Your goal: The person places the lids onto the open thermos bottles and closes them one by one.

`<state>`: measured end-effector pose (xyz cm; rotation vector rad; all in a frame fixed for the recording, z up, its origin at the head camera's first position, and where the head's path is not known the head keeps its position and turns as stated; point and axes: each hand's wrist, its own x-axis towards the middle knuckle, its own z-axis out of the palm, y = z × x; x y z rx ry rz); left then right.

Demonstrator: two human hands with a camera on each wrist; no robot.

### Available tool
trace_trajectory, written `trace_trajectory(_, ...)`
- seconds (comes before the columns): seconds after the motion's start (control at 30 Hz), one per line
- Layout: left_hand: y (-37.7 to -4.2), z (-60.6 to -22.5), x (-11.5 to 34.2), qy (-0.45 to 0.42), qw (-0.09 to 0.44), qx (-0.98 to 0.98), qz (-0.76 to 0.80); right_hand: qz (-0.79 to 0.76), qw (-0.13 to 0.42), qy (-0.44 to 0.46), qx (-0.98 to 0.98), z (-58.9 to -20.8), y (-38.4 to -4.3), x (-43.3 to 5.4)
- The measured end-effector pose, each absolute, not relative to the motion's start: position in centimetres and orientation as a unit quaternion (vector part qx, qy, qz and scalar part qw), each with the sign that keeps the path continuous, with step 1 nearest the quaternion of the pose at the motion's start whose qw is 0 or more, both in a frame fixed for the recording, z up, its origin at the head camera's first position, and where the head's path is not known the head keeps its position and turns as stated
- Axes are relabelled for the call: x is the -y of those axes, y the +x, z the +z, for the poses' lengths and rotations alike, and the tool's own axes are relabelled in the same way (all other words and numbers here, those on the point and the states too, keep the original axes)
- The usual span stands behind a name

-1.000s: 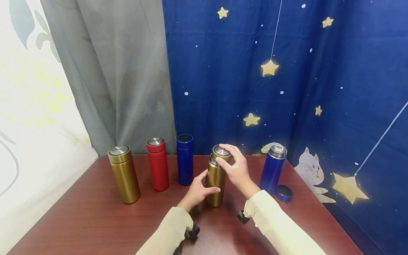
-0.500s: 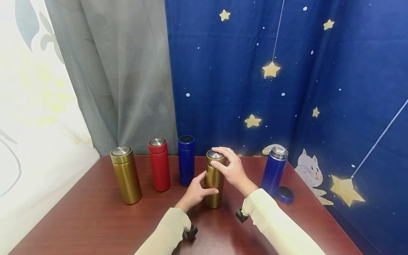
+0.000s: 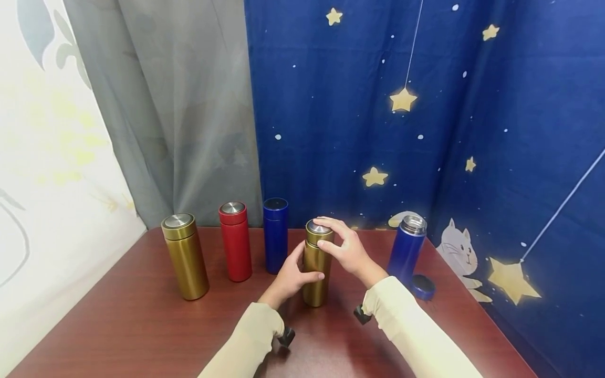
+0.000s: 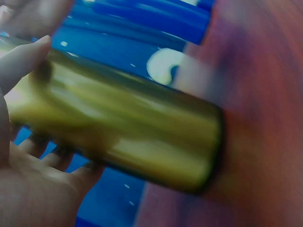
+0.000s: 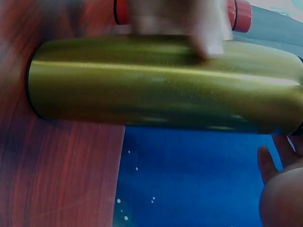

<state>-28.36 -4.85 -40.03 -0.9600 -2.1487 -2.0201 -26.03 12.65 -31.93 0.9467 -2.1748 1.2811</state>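
A gold thermos [image 3: 315,278] stands upright near the middle of the table, its gold lid [image 3: 319,236] with a silver top seated on the neck. My left hand [image 3: 289,277] grips the body from the left, thumb across the front; in the left wrist view the fingers [image 4: 61,158] curl behind it. From the right, my right hand [image 3: 348,250] holds the lid, thumb at its lower edge and fingers over the top. The right wrist view shows the gold body [image 5: 156,90] with the left thumb across it, and part of my right hand [image 5: 284,189] at the lid end.
To the left stand another gold thermos [image 3: 187,262], a red thermos [image 3: 235,247] and a blue thermos [image 3: 275,241], all lidded. At the right is a blue thermos without lid [image 3: 406,252], its blue lid [image 3: 423,286] lying beside it. Curtains [image 3: 321,131] hang behind the table [image 3: 142,325].
The gold lid, held beside and above the open neck a second ago, moved left and down onto the thermos. My right hand moved with it. My left hand kept its grip on the body.
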Motion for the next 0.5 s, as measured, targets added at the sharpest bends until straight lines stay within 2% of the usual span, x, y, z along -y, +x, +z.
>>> trace_trajectory(0.2, -28.3, -38.3, 4.7, -0.314, 0.062, 0.691, -0.648, 0.44, 0.22, 0.347, 0.798, -32.0, -26.3, -13.0)
trace_trajectory(0.5, -28.7, -38.4, 4.8, -0.328, 0.046, 0.682, -0.652, 0.446, 0.188, 0.341, 0.806, -31.6, -26.7, -13.5)
